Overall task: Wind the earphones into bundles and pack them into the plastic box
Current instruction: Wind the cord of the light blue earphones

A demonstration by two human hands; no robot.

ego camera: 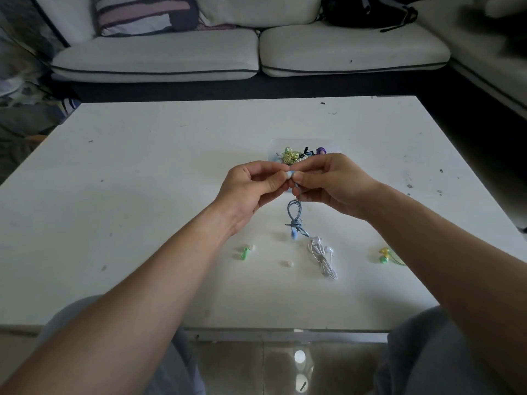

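Your thumbs and forefingers meet in the middle, pinching a pale blue earbud (290, 174) between them. The other fingers of your left hand (248, 186) curl loosely toward the palm. Those of your right hand (333, 183) close round the thin cord just under the bud.

From that grip the rest of the blue earphones (294, 219) trails toward you as a wound loop cinched at its waist, with a pale blue piece at its near end. Whether that bundle hangs free or rests on the white table (142, 209) cannot be told from this view.

Just beyond your knuckles, and partly hidden by them, sits the clear plastic box (302, 142). It holds a yellow-green tangle (291, 157), something black and a purple piece (321, 151).

Nearer you on the table lie several other things:
- The white earphones (322, 256) lie in a bundle, just right of the blue bundle's near end.
- A green earbud (245, 252) lies off to the left.
- A small white ear tip (286, 263) lies between those two.
- A yellow and green pair (385, 255) lies well to the right, with its cord running behind your right forearm.

Past the table's far edge stands a white sofa (256, 52), with a striped cushion (145, 12) and a black bag (368, 10) on it.
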